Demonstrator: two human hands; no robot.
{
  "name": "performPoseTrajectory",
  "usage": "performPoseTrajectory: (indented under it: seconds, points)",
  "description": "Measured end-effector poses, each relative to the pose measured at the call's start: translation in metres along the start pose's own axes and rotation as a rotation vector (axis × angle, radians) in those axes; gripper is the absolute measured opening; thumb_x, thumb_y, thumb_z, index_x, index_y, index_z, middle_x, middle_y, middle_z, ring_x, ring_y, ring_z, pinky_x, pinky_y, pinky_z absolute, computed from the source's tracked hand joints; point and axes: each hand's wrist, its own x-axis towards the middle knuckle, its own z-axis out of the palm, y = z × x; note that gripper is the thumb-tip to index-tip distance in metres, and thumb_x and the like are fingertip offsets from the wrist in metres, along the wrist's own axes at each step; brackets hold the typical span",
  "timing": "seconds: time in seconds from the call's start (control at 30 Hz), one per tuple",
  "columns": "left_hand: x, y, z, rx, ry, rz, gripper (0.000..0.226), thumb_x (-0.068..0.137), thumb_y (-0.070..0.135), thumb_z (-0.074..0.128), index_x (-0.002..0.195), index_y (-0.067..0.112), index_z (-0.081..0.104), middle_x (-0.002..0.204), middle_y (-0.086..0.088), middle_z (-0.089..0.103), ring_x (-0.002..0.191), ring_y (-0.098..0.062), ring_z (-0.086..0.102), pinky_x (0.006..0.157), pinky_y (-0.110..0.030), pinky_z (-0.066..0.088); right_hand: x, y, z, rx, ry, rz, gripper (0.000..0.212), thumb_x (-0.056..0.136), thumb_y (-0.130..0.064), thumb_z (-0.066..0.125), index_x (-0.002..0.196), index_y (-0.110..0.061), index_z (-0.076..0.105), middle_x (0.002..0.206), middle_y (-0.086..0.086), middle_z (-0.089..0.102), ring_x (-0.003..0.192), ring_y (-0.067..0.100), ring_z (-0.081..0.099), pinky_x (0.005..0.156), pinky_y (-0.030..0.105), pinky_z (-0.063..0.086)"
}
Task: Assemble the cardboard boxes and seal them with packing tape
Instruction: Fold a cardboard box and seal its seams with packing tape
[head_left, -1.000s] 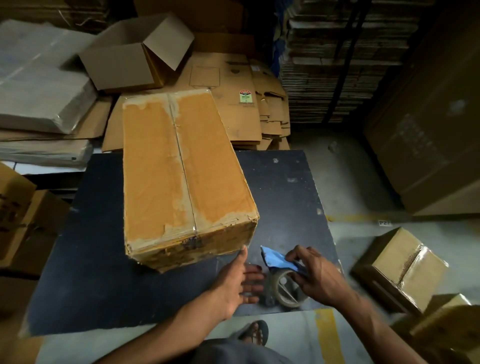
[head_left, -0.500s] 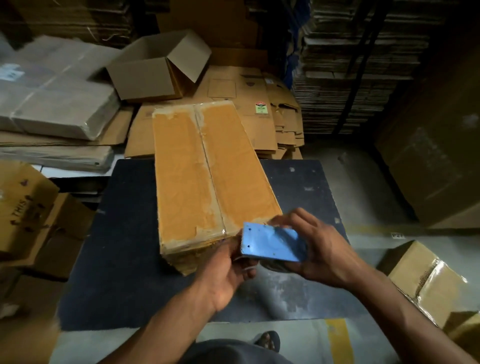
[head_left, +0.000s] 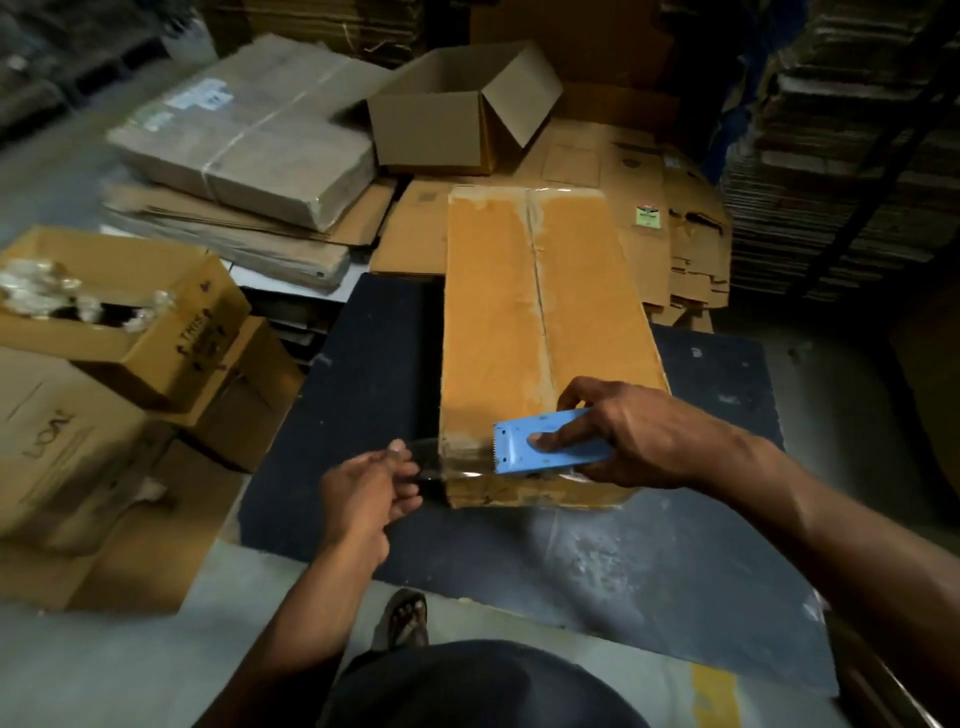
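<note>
Lifted off the worktop (head_left: 649, 561), the blue tape dispenser (head_left: 550, 440) is now gripped by the right hand (head_left: 641, 434) at the cardboard box (head_left: 540, 332) near end, while the left hand (head_left: 369, 486) pinches the drawn-out tape (head_left: 428, 460), so sealing can begin.

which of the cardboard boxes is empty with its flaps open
The plain brown box at the back, resting on the flattened cartons. The left open box holds crumpled plastic; the table's box is closed.
</note>
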Motion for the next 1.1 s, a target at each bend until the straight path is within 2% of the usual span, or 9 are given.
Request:
performPoseTrajectory:
  seconds: [0.07,0.2,0.27,0.37,0.67,0.97,1.1]
  points:
    - [-0.001,0.001,0.004,-0.015,0.017,0.009,0.022,0.092,0.027,0.078,0.092,0.006,0.073,0.071,-0.005,0.073,0.056,-0.015,0.061,0.054,-0.033,0.059,0.007,-0.004,-0.003,-0.036,-0.003,-0.004,0.053,0.098,-0.044,0.065,0.147,-0.052,0.046,0.138,-0.005,0.047,0.098,0.006,0.048,0.075,0.022,0.044]
    - [0.001,-0.003,0.003,0.032,0.064,0.083,0.03,0.085,0.03,0.085,0.087,0.004,0.071,0.076,-0.012,0.074,0.05,-0.012,0.056,0.043,-0.027,0.05,0.014,-0.012,-0.006,-0.062,-0.017,-0.011,0.052,0.099,-0.044,0.063,0.147,-0.052,0.046,0.137,-0.005,0.048,0.109,0.013,0.057,0.08,0.028,0.053]
    - [0.002,-0.007,0.002,0.05,0.085,0.117,0.027,0.087,0.029,0.082,0.089,0.006,0.07,0.08,-0.012,0.075,0.049,-0.012,0.056,0.043,-0.027,0.048,0.016,-0.017,-0.006,-0.084,-0.025,-0.01,0.053,0.099,-0.042,0.063,0.148,-0.053,0.044,0.138,-0.004,0.046,0.11,0.015,0.059,0.081,0.028,0.053]
    - [0.006,-0.008,0.001,0.072,0.1,0.151,0.025,0.089,0.031,0.081,0.087,0.009,0.069,0.075,-0.007,0.074,0.049,-0.012,0.056,0.044,-0.029,0.046,0.021,-0.022,-0.007,-0.103,-0.041,0.012,0.055,0.099,-0.039,0.064,0.148,-0.053,0.044,0.137,-0.003,0.045,0.109,0.018,0.06,0.082,0.031,0.052]
    - [0.022,-0.019,-0.003,0.142,0.055,0.114,0.029,0.089,0.038,0.08,0.085,0.01,0.071,0.075,-0.004,0.075,0.05,-0.014,0.057,0.043,-0.027,0.042,0.037,-0.035,-0.012,-0.174,-0.106,0.045,0.056,0.098,-0.034,0.066,0.148,-0.048,0.047,0.131,-0.003,0.047,0.106,0.02,0.061,0.082,0.036,0.054]
    - [0.039,-0.037,0.009,0.144,-0.065,-0.048,0.031,0.09,0.039,0.08,0.087,0.009,0.074,0.078,-0.005,0.077,0.049,-0.013,0.048,0.043,-0.025,0.035,0.048,-0.04,-0.012,-0.204,-0.145,0.06,0.059,0.094,-0.033,0.072,0.146,-0.048,0.049,0.13,-0.005,0.046,0.103,0.015,0.06,0.079,0.032,0.055]
    - [0.045,-0.039,0.009,0.103,-0.159,-0.161,0.034,0.089,0.039,0.081,0.093,0.005,0.074,0.071,-0.002,0.075,0.044,-0.01,0.043,0.039,-0.021,0.028,0.05,-0.039,-0.012,-0.205,-0.167,0.059,0.059,0.094,-0.036,0.071,0.145,-0.053,0.047,0.13,-0.008,0.044,0.102,0.012,0.059,0.082,0.031,0.057]
